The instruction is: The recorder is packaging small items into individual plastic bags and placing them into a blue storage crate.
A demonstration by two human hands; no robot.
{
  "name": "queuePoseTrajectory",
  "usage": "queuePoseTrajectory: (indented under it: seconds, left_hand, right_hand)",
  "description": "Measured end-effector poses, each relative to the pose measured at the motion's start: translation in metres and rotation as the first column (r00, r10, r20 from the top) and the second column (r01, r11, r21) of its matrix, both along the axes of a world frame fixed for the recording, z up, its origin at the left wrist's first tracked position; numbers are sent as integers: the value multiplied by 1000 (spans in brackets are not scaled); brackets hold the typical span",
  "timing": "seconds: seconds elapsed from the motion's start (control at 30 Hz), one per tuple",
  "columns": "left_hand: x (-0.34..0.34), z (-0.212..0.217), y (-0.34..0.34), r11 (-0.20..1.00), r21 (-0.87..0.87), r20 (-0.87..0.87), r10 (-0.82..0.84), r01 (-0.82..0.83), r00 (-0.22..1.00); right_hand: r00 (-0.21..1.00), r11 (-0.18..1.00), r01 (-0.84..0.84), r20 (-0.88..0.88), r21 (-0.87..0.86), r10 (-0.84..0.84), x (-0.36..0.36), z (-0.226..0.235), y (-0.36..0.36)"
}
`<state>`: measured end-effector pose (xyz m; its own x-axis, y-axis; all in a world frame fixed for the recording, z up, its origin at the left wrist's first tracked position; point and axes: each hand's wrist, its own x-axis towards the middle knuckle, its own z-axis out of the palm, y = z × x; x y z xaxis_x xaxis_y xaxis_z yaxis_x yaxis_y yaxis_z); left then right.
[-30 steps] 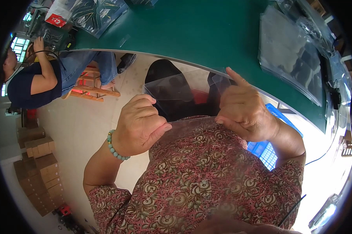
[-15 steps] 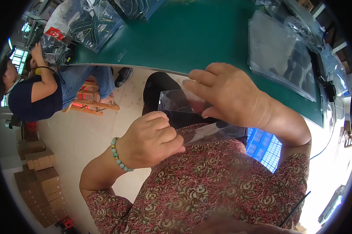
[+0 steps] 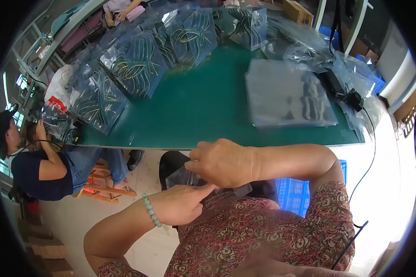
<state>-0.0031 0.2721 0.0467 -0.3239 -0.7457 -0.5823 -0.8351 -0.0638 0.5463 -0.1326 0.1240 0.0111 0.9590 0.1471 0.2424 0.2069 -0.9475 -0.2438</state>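
Right and left hands are now sitting closer together than half a second ago, the right crossing nearer the left, and the view is tilting up, showing more of the bench (image 3: 194, 104). Far left, a co-worker (image 3: 37, 168) is sitting beside it. Clear bags of looped cords (image 3: 136, 69) are lying in an overlapping row toward the back, probably leaving working room up front. Left hand (image 3: 178, 205), wearing a bead bracelet (image 3: 151, 210), is stretching its index out to the right hand, thumb lower; can't tell whether it's pinching anything. Clear plastic piece (image 3: 178, 177) is showing beyond and between the hands, over the lap, likely being kept close for handling. Right hand (image 3: 224, 162) is bending its fingers over that plastic, knuckles up, fingers slightly parted; thumb is hiding, so grip can't be told. Farther right, a stack of clear sheets (image 3: 288, 92) is lying flat on the bench, likely for easy reach; a blue crate (image 3: 293, 196) is sitting below the edge.
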Motion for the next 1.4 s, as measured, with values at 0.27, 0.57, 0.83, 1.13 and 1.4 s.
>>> queuePoseTrajectory:
  seconds: [0.27,0.57,0.83,1.13,1.4]
  left_hand:
    - [5,-4,11,964,-265,14,-18,21,1000]
    - [8,14,12,891,-338,-95,288,-303,953]
    - [-10,29,58,178,-878,475,220,444,852]
    - [-9,-29,83,0,-955,279,321,295,905]
    - [28,-29,62,-310,-942,-264,443,-130,856]
  right_hand:
    - [998,860,15,41,510,-42,5,14,-25]
    - [999,848,7,35,530,-30,39,10,-31]
    - [931,520,355,-345,777,-120,45,2,-49]
    - [892,813,343,108,471,-439,54,-29,-16]
    - [759,879,475,485,46,-436,70,-46,9]
